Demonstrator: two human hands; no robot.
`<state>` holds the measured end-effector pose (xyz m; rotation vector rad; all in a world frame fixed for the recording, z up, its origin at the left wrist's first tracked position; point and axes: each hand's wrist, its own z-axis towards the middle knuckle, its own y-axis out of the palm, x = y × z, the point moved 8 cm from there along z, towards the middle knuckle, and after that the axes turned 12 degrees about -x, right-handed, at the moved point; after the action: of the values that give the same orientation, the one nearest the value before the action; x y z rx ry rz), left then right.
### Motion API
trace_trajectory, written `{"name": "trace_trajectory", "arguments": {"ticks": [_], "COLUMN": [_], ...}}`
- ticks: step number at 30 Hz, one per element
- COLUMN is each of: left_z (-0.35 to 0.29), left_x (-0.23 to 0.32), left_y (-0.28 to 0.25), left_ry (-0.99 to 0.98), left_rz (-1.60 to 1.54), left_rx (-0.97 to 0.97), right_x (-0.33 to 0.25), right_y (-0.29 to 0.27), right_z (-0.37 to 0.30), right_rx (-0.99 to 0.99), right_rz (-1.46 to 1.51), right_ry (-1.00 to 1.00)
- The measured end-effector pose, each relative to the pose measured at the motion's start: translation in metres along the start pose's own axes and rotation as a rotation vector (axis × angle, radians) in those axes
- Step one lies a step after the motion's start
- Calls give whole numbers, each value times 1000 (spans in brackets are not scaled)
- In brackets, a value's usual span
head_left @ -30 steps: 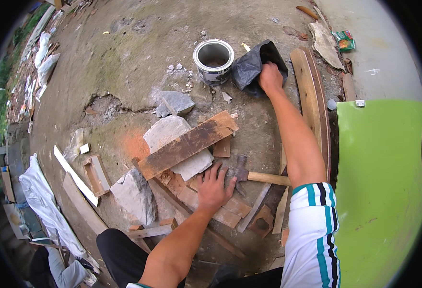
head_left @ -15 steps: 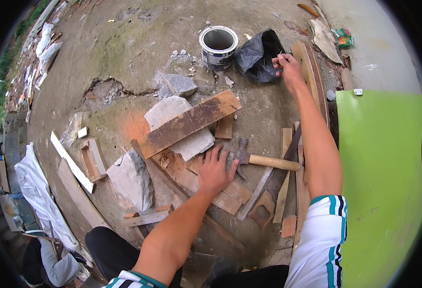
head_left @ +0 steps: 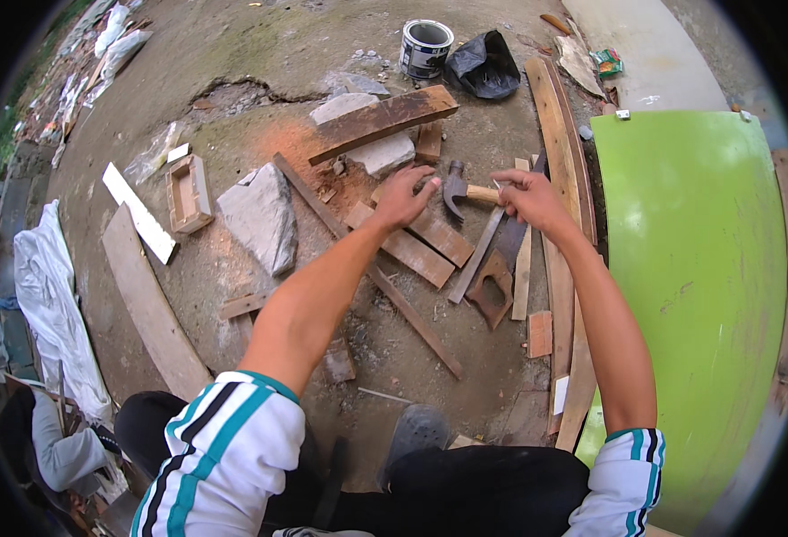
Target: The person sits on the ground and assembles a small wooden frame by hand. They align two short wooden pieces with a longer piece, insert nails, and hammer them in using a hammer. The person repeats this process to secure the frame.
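My right hand (head_left: 535, 204) is closed in a pinch on a thin metal nail (head_left: 497, 184), just over the wooden handle of a claw hammer (head_left: 457, 190). Left of the hammer head, my left hand (head_left: 401, 199) hovers with its fingers loosely bent and apart, and nothing shows in it. Below it lie flat wood pieces (head_left: 416, 257). A handsaw (head_left: 491, 291) rests beside them, under the hammer's handle end. Farther off, a dark wooden block (head_left: 385, 122) leans across pale stones (head_left: 383, 156). A black plastic bag (head_left: 483, 67) sits at the back, its contents hidden.
A paint can (head_left: 425, 49) stands beside the bag. Long planks (head_left: 560, 161) run along the right, next to a green board (head_left: 689, 295). To the left are a large stone (head_left: 260, 219), a small wooden box (head_left: 188, 195) and white cloth (head_left: 49, 295). Another person's sleeve (head_left: 63, 447) shows at lower left.
My right hand has come back from the black bag toward the hammer with a nail. My left hand has lifted off the wood, and the view has shifted.
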<state>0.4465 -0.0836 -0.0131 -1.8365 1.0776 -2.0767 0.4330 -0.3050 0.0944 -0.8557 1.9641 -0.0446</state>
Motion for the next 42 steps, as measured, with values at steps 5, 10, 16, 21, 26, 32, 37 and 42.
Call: {"name": "trace_trajectory", "arguments": {"ticks": [5, 10, 16, 21, 26, 32, 37, 42], "left_z": [-49, -135, -254, -353, -406, -417, -413, -412], "left_x": [13, 8, -21, -55, -79, -93, -98, -100], "left_y": [-72, -168, -189, -189, -164, -152, -152, -150], "left_ry": [-46, -179, -185, -322, -594, -1004, -983, -1077], "left_rz": [-225, 156, 367, 545, 437, 112, 112, 45], "left_rx": [-37, 145, 190, 436, 385, 163, 156, 83], "right_x": [4, -54, -55, -30, -20, -12, -12, -17], "right_y": [49, 108, 237, 336, 367, 379, 378, 377], "right_z": [-25, -11, 1, -28, -24, -29, -30, -34], "right_rx": [-86, -190, -100, 174, 166, 69, 60, 69], "right_rz": [-371, -460, -399, -301, -334, -299, -294, -299], "right_ry": [-84, -89, -78, -32, 63, 154, 145, 125]}}
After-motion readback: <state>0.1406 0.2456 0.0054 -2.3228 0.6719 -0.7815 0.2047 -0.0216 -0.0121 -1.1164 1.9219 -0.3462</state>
